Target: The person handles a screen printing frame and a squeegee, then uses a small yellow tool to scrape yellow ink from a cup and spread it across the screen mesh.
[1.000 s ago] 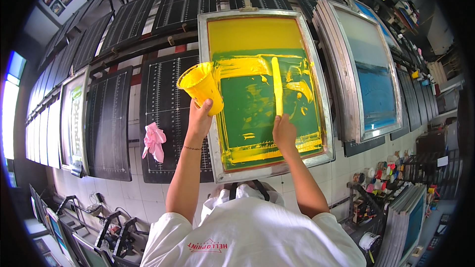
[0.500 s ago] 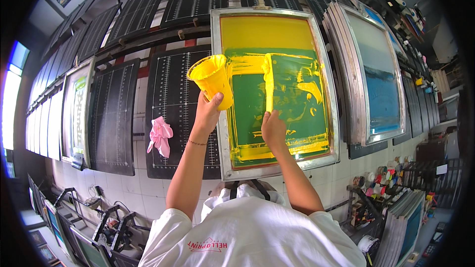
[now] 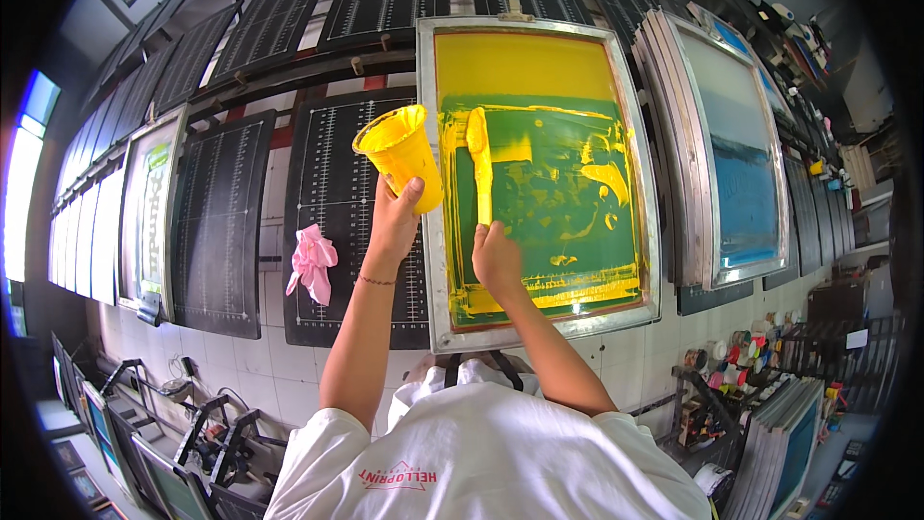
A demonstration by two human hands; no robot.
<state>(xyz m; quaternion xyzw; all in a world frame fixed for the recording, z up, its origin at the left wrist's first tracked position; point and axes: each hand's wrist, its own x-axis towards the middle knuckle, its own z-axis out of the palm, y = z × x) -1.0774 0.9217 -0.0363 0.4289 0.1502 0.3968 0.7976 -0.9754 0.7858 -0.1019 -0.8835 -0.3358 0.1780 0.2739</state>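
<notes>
My left hand (image 3: 396, 219) is wrapped round a yellow plastic cup (image 3: 402, 162), its inside and rim coated with thick yellow ink. The cup leans to the left beside a screen printing frame (image 3: 430, 279). In my right hand (image 3: 495, 255) is a spatula (image 3: 483, 173) smeared with yellow ink, its handle end gripped low. The spatula's blade lies over the left part of the green mesh (image 3: 539, 202). Yellow ink streaks run along the mesh's upper edge, its right side and its bottom edge.
On a black platen (image 3: 356, 270) to the left lies a crumpled pink cloth (image 3: 313, 263). Several screen frames (image 3: 741, 154) stand stacked on the right. More black platens (image 3: 223, 221) line the left and back. Paint containers (image 3: 736, 356) crowd a shelf at lower right.
The spatula in my right hand has moved left, towards the cup, and the upper ink streak is partly wiped away. My left hand and the cup have shifted slightly left.
</notes>
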